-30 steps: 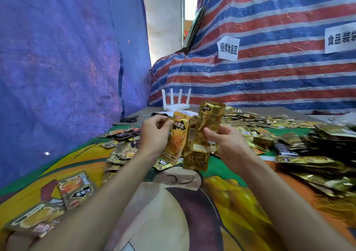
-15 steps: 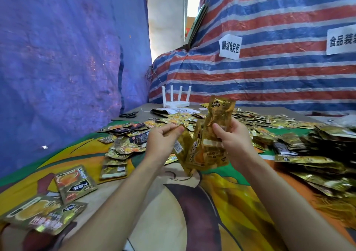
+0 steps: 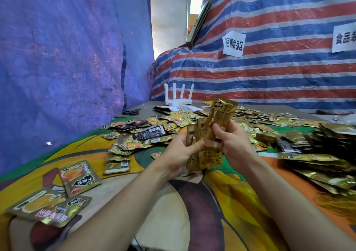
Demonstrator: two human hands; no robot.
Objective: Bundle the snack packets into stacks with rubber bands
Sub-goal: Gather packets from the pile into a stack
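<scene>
Snack packets (image 3: pixel 211 156) pinched upright between left grip (image 3: pixel 177 154) and right grip (image 3: pixel 236 144), fingers curled round, likely squaring edges before banding.

i hold the packets (image 3: pixel 209 146) upright between my left hand (image 3: pixel 178 157) and right hand (image 3: pixel 236 145). beyond my fingers (image 3: pixel 218 130) a loose heap (image 3: pixel 154 135) lies on the cloth (image 3: pixel 163 212); stacked packets (image 3: pixel 327 154) lie to their right, a router (image 3: pixel 178 101) far behind.

A rough packing corner is shown. It is walled off by a blue tarp (image 3: pixel 67 57) on the left and a striped tarp (image 3: pixel 269 77) far and right, where paper signs (image 3: pixel 233 44) are stuck. Heaps of snack packets (image 3: pixel 260 118) are spread on a cartoon cloth (image 3: pixel 173 212).
</scene>
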